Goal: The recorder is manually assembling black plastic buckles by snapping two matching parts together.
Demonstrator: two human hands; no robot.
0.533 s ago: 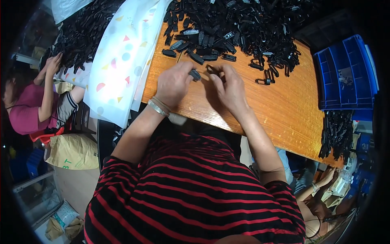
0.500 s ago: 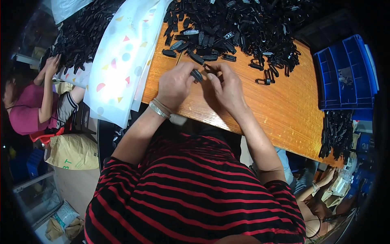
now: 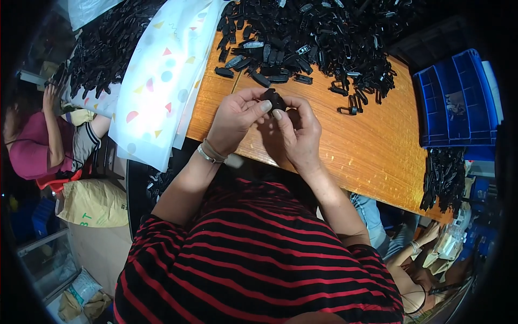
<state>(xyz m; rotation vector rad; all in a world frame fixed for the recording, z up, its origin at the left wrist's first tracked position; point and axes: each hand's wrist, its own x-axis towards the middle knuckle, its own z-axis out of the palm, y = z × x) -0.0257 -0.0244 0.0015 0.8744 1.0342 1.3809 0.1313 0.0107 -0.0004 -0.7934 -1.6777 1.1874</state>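
A small black plastic part is pinched between my two hands, over the near edge of the wooden table. My left hand grips it from the left, thumb on top. From the other side my right hand closes on the same part with thumb and forefinger. Whether it is one piece or two pressed together cannot be made out. Just beyond my fingers lie several loose black oval parts, in front of a large pile of similar black plastic parts.
A glossy white sheet with coloured shapes covers the table's left side. Blue plastic crates stand at the right, beside more black parts. A person in a pink top sits at the left; another person's arm shows lower right.
My hands have come together. A dark part in the left fingers and one in the right, apart before, now meet as one dark shape. The person at the left has shifted their arms.
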